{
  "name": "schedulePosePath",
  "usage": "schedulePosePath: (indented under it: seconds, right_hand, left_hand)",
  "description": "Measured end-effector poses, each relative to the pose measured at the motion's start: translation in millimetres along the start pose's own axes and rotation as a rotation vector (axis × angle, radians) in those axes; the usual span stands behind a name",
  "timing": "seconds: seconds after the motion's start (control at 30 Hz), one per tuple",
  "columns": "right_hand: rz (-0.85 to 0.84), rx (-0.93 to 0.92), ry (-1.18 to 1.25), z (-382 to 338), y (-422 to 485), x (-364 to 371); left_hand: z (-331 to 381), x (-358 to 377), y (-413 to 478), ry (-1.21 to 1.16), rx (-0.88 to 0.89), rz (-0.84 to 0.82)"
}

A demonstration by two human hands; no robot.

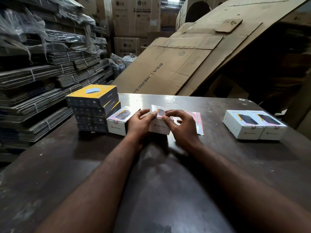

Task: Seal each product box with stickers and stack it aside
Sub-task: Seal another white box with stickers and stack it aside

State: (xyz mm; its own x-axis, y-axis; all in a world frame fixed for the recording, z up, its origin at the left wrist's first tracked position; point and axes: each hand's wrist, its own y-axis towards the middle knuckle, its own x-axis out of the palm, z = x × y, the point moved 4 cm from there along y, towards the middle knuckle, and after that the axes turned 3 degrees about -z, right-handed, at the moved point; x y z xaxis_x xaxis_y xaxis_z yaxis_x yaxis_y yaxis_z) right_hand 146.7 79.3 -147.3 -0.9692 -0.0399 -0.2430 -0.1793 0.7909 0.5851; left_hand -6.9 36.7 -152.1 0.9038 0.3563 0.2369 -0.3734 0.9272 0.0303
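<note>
Fingers (175,113) of the right hand (183,127) are closed in a pinch: thumb and forefinger hold a small pink-edged sticker (162,117) at the top front edge of the middle box (159,127). The left hand (140,122) grips the same box at its left end, with the fingers (143,113) curved over the lid and the thumb lying along the top. This white box stands on the dark worktop (84,165), near the centre, directly ahead of the person.

A sticker sheet (196,117) with a pink grid lies flat just behind and under the right hand, touching or nearly touching the box (contact cannot be confirmed).

Just left of the held box stands another white box (117,122). It bears a pink sticker over the front lid edge. Against its left side is a stack of yellow-topped boxes (94,106), four high, slightly out of square.

Well apart to the right, a pair of white boxes (254,126) sit side by side, touching, each with a pink sticker on the front edge.

Beyond the worktop, large cardboard sheets (176,64) lean at an angle. Strapped bundles of flattened cardboard (42,84) fill the left. LG cartons (134,19) stand at the back.
</note>
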Motion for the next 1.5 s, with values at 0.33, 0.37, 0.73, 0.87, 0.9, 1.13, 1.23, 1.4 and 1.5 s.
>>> schedulePosePath:
  seconds: [0.33,0.37,0.73,0.87,0.9,1.13,1.23,1.4,1.5]
  right_hand:
    - [-0.150,-0.006,0.002,-9,1,-2]
    - [-0.159,-0.024,-0.025,-10,1,-3]
    - [-0.146,-0.288,-0.253,-24,-1,-10]
    - [-0.143,-0.354,-0.295,-26,-2,-9]
    - [-0.138,-0.359,-0.294,-26,-2,-9]
    - [-0.115,-0.367,-0.286,-26,-3,-8]
    - [-0.104,-0.391,-0.306,-26,-4,-8]
    - [-0.082,-0.445,-0.334,-28,-5,-8]
    - [-0.076,-0.454,-0.337,-29,-6,-8]
  left_hand:
    - [5,-3,-2,-0.005,0.013,0.011]
    - [6,-3,-3,-0.005,0.018,0.008]
    - [11,0,-9,0.040,0.076,0.028]
    - [12,1,-10,0.034,0.076,0.031]
    - [12,1,-10,0.031,0.075,0.031]
    - [12,2,-12,0.007,0.067,0.035]
    - [11,2,-11,0.030,0.072,0.045]
    - [10,2,-10,0.039,0.067,0.054]
    - [10,2,-11,0.048,0.068,0.054]
